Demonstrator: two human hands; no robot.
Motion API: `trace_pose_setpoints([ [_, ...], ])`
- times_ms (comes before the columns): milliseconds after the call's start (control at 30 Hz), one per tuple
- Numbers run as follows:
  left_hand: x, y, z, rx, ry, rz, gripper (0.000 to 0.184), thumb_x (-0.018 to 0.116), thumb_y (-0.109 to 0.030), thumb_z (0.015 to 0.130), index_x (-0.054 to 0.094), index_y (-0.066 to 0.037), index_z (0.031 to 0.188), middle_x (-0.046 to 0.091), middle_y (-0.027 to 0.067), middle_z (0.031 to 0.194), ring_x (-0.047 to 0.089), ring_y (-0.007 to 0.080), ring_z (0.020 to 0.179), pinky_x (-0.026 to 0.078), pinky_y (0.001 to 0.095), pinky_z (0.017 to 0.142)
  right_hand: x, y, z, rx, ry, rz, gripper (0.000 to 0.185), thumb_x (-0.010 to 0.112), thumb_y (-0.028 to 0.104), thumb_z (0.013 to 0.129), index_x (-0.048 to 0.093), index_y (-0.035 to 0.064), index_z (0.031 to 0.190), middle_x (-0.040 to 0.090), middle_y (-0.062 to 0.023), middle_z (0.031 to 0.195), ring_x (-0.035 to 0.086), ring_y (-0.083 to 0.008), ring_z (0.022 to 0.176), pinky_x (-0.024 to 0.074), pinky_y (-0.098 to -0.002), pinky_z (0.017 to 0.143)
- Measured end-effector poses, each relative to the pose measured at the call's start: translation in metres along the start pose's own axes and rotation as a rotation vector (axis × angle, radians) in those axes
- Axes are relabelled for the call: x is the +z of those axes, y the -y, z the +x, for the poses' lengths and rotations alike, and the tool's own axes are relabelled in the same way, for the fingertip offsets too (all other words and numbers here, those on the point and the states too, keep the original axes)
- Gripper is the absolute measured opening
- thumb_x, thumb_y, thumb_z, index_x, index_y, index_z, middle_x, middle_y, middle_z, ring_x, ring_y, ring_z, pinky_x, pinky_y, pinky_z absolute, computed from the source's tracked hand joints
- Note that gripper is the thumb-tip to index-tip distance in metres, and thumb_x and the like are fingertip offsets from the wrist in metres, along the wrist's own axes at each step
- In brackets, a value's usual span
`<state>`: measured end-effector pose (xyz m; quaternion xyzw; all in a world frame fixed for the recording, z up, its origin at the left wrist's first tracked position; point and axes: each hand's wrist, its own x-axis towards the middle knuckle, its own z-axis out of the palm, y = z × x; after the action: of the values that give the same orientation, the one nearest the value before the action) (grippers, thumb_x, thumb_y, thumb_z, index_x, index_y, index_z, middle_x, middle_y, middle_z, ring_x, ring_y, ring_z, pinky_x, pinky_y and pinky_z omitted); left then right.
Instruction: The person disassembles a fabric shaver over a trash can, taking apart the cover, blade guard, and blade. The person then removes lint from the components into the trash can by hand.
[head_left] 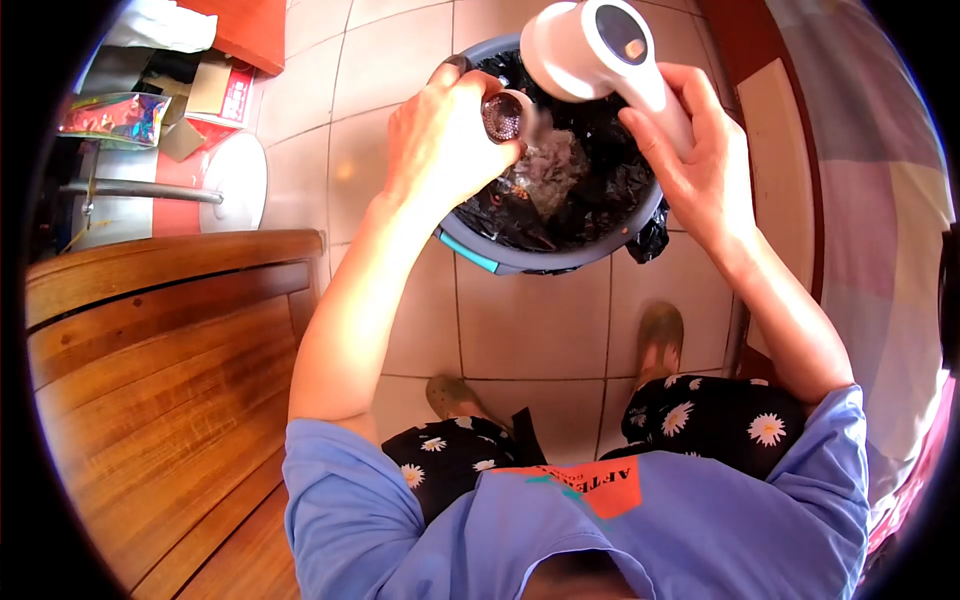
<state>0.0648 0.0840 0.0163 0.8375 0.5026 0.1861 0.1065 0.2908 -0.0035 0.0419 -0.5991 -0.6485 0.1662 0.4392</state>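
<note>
My right hand (710, 165) is wrapped round the handle of a white fabric shaver (570, 55), whose round head has a dark oval panel on top. The shaver is held above the far right part of a trash bin (590, 250) lined with a black bag (625, 170). Over the bin's left side, my left hand (450, 140) grips a small round lint cup (505, 117) with its dotted, dark opening facing up toward me. Below the cup, a clump of greyish lint (553, 170) lies on the bag, partly blurred.
A wooden chair or bench (170, 350) stands at the left. Behind it are a round white base (238, 185), cardboard boxes (215, 90) and a shiny packet (120, 118). Checked fabric (870, 200) hangs along the right side. My feet are on the tiled floor (530, 320) close to the bin.
</note>
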Motion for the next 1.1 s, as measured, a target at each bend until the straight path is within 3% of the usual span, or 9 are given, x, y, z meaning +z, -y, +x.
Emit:
trace_pose_setpoints([
  [33,-0.002,-0.001,0.000,-0.023,0.020,-0.050,0.046,0.083,-0.025,0.067,0.074,-0.008,0.109,0.069,0.0123,0.108,0.071,0.0329,0.097,0.058,0.0453,0.087,0.002,-0.001,-0.001,-0.012,-0.022,0.005,0.038,0.078,0.022,0.092,0.059,0.0023,0.117,0.072,-0.0210,0.097,0.073,-0.0383,0.089,0.0569,-0.0402,0.077],
  [133,-0.008,-0.001,0.002,0.013,0.024,-0.023,0.046,0.083,-0.025,0.067,0.074,-0.008,0.109,0.069,0.0124,0.107,0.071,0.0329,0.097,0.058,0.0452,0.087,0.004,-0.009,-0.001,-0.030,0.194,-0.094,0.038,0.078,0.023,0.091,0.061,0.0016,0.118,0.073,-0.0225,0.097,0.073,-0.0388,0.092,0.0570,-0.0405,0.078],
  [300,-0.007,-0.002,0.001,-0.027,0.020,-0.030,0.047,0.083,-0.025,0.067,0.074,-0.008,0.109,0.069,0.0124,0.106,0.071,0.0326,0.096,0.058,0.0453,0.086,0.006,-0.004,-0.003,-0.031,0.019,0.026,0.041,0.077,0.023,0.093,0.056,0.0017,0.120,0.072,-0.0218,0.097,0.074,-0.0350,0.090,0.0572,-0.0411,0.079],
  [400,-0.008,-0.002,0.002,-0.016,0.024,-0.062,0.047,0.083,-0.025,0.067,0.073,-0.008,0.109,0.070,0.0126,0.107,0.071,0.0324,0.096,0.058,0.0453,0.086,0.005,-0.008,-0.005,-0.027,0.205,-0.088,0.041,0.077,0.023,0.093,0.057,0.0016,0.121,0.072,-0.0209,0.097,0.074,-0.0323,0.090,0.0574,-0.0392,0.080],
  [533,-0.008,-0.003,0.002,-0.043,0.034,-0.042,0.047,0.083,-0.025,0.066,0.073,-0.006,0.108,0.070,0.0133,0.106,0.071,0.0329,0.098,0.057,0.0453,0.087,0.004,-0.002,-0.004,0.010,0.031,0.054,0.042,0.078,0.024,0.091,0.059,0.0014,0.121,0.073,-0.0226,0.101,0.073,-0.0371,0.095,0.0573,-0.0416,0.082],
  [633,-0.010,-0.002,0.003,0.021,0.030,-0.059,0.046,0.083,-0.025,0.066,0.073,-0.005,0.106,0.069,0.0142,0.106,0.071,0.0340,0.097,0.057,0.0455,0.087,0.007,-0.011,-0.004,-0.027,0.206,-0.129,0.040,0.077,0.022,0.093,0.057,0.0011,0.122,0.073,-0.0195,0.099,0.074,-0.0281,0.089,0.0575,-0.0365,0.080],
  [767,-0.005,0.000,0.002,-0.024,0.015,-0.003,0.049,0.084,-0.026,0.063,0.074,-0.005,0.106,0.069,0.0139,0.107,0.071,0.0333,0.097,0.057,0.0468,0.088,0.007,-0.003,-0.005,-0.081,0.006,0.039,0.039,0.077,0.019,0.093,0.057,0.0018,0.122,0.071,-0.0203,0.098,0.073,-0.0294,0.087,0.0575,-0.0364,0.079],
  [867,-0.009,-0.001,0.005,0.019,0.027,-0.005,0.051,0.085,-0.027,0.062,0.073,-0.005,0.107,0.069,0.0135,0.107,0.071,0.0322,0.098,0.057,0.0465,0.089,0.011,-0.016,-0.004,-0.036,0.209,-0.129,0.038,0.079,0.022,0.090,0.061,0.0024,0.118,0.073,-0.0216,0.099,0.074,-0.0339,0.091,0.0572,-0.0388,0.081],
  [1100,-0.009,-0.001,0.005,-0.035,0.026,-0.033,0.053,0.085,-0.028,0.063,0.073,-0.006,0.109,0.069,0.0125,0.108,0.070,0.0310,0.102,0.056,0.0440,0.092,0.010,-0.013,-0.005,-0.029,0.152,-0.090,0.040,0.076,0.022,0.094,0.056,0.0019,0.122,0.072,-0.0214,0.100,0.073,-0.0320,0.088,0.0570,-0.0375,0.079],
])
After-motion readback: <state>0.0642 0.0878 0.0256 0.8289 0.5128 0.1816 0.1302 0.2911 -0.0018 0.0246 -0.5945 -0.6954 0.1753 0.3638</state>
